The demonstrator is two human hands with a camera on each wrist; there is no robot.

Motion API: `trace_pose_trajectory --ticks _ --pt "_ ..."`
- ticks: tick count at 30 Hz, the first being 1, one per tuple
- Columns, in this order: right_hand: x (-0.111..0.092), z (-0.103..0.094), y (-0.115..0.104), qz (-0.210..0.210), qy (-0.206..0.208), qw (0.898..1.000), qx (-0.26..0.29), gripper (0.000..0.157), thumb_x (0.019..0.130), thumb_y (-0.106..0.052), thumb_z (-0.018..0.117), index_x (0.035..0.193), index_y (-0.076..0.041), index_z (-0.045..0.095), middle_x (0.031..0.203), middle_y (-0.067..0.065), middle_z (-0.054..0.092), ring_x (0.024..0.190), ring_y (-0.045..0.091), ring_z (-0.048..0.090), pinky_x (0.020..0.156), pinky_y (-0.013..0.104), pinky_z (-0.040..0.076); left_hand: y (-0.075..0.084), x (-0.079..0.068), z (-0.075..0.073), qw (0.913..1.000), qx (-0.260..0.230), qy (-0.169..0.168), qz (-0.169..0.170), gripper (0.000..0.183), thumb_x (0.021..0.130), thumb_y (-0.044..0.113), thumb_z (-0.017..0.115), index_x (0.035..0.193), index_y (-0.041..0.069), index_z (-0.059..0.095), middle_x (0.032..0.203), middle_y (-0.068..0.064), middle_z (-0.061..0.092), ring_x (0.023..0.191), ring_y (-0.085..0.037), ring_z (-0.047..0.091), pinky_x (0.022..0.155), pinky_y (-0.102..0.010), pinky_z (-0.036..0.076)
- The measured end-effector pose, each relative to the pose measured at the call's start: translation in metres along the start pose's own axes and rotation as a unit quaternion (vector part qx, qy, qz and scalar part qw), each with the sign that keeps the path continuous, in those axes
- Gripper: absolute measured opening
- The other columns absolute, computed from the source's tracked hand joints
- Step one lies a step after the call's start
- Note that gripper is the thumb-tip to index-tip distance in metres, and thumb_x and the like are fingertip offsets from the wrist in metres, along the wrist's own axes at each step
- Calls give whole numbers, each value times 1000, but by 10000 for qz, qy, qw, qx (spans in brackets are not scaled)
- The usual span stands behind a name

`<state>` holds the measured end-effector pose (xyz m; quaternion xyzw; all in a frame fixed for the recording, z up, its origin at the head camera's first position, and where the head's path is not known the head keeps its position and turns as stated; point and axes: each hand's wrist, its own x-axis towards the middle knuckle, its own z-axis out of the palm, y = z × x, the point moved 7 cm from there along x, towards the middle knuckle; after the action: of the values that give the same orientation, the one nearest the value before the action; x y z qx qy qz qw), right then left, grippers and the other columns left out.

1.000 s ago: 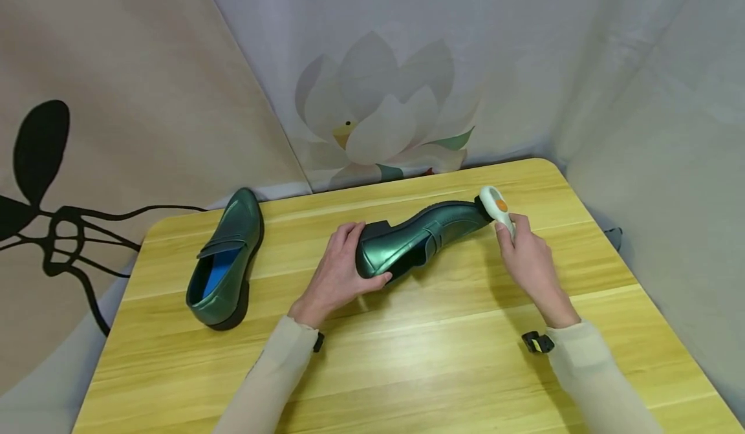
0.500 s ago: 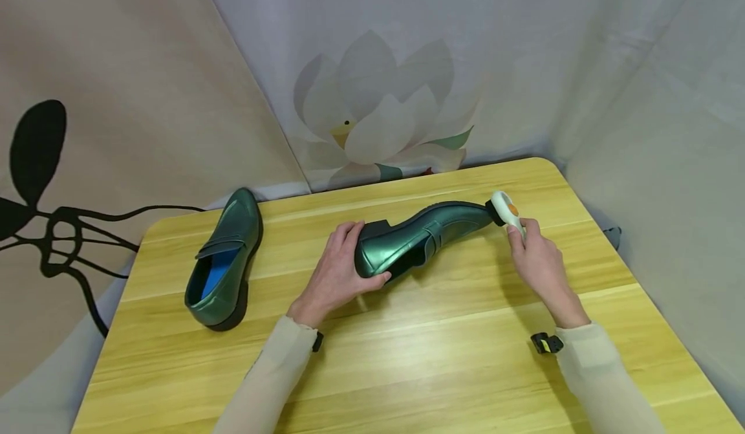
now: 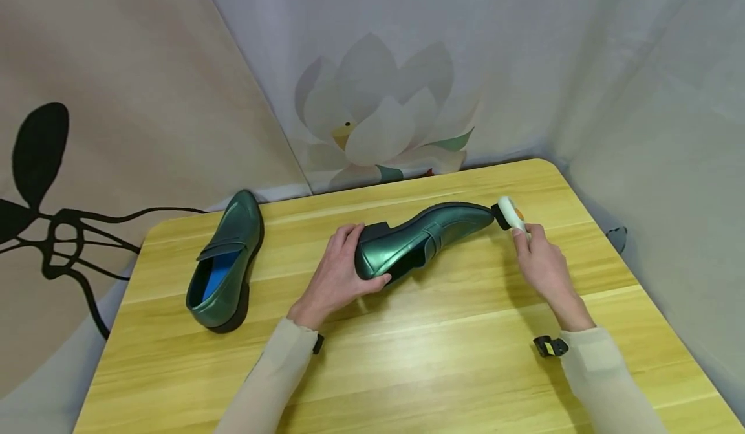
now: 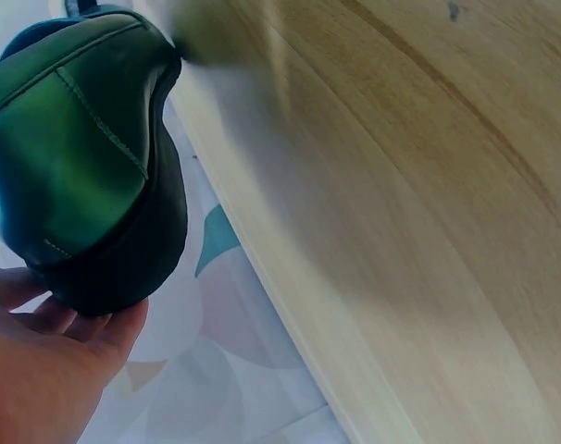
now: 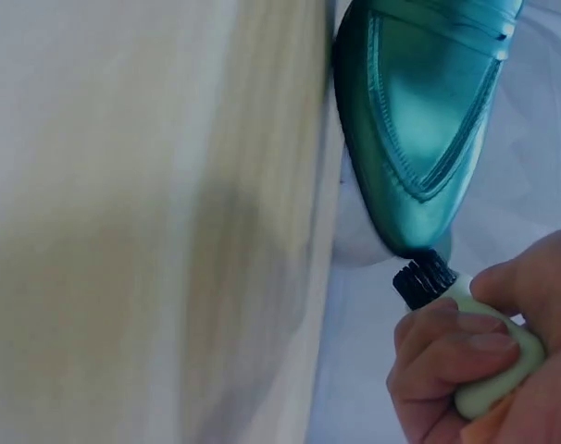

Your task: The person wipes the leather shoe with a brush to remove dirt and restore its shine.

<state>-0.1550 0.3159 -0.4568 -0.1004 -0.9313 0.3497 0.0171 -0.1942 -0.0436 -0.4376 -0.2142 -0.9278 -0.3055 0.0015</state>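
A shiny green loafer lies tipped on its side above the table, its toe pointing right. My left hand grips it at the heel, thumb along the opening; in the left wrist view the fingers wrap under the dark heel of the loafer. In my right hand is a white-handled shoe brush with black bristles. The right wrist view has the bristles of the brush right at the toe tip of the loafer, with my fingers curled round the handle.
A second green loafer with a blue insole stands upright at the left of the wooden table. Behind the table hangs a pale curtain with a printed flower. Fabric also covers the right side.
The right hand has moved the brush rightward and slightly down round the toe tip, turning the brush. My left hand and the loafer have stayed in place.
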Motion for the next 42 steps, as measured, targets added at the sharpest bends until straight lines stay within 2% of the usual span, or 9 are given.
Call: trace_pose_trajectory --ticks 8,13,22,24,30,32,36,39,42 --pt "0 1 -34 -618 231 9978 7 63 114 -41 31 146 12 39 72 10 51 51 22 44 46 37 36 1 2 0 10000 -11 -44 17 108 76 56 84 157 2 39 154 -17 39 134 -34 43 106 -53 47" --pt "-2 2 -19 -361 188 9992 4 65 114 -40 26 146 15 38 71 10 50 49 22 43 44 36 35 0 1 0 10000 8 -65 3 108 76 58 84 157 2 39 154 -17 39 133 -34 43 105 -52 48" --pt "3 11 11 286 -551 9963 603 72 113 -45 18 146 17 33 89 18 52 63 23 47 51 35 41 0 1 -1 10000 -35 -13 17 107 76 56 84 156 1 40 153 -17 40 130 -34 45 102 -52 50" --pt "3 14 14 351 -655 9932 897 70 113 -44 18 142 17 36 91 18 52 64 21 46 52 34 41 -1 1 0 10000 -78 -16 7 107 76 56 84 156 0 40 152 -17 40 130 -34 45 102 -52 50" --pt "3 19 20 519 -945 9762 1882 56 114 -41 20 119 11 41 69 3 43 48 10 35 41 28 33 -6 1 1 9997 -207 -57 -109 107 77 54 85 157 1 38 154 -17 39 133 -35 44 105 -53 47" --pt "3 21 19 542 -989 9696 2173 54 114 -41 21 119 10 39 70 1 42 47 8 33 40 27 31 -9 0 1 9994 -245 -102 -206 107 77 52 86 158 2 37 154 -17 39 134 -35 44 107 -53 46" --pt "3 20 10 420 -772 9655 2453 61 113 -44 22 132 13 34 81 9 45 53 8 36 43 26 33 -13 0 3 9988 -296 -167 -365 106 78 51 86 158 2 36 155 -16 38 135 -35 43 108 -54 45" --pt "5 17 0 289 -480 9715 2302 66 113 -45 23 141 14 31 89 16 47 59 11 42 46 26 37 -14 1 3 9986 -309 -196 -381 107 79 54 84 159 3 36 155 -16 38 134 -35 43 108 -54 45" --pt "7 17 -3 296 -341 9772 2077 66 113 -44 23 141 14 33 90 17 48 62 13 45 48 27 38 -14 2 3 9985 -320 -213 -402 107 79 56 83 159 3 36 155 -15 38 134 -34 44 108 -53 45"
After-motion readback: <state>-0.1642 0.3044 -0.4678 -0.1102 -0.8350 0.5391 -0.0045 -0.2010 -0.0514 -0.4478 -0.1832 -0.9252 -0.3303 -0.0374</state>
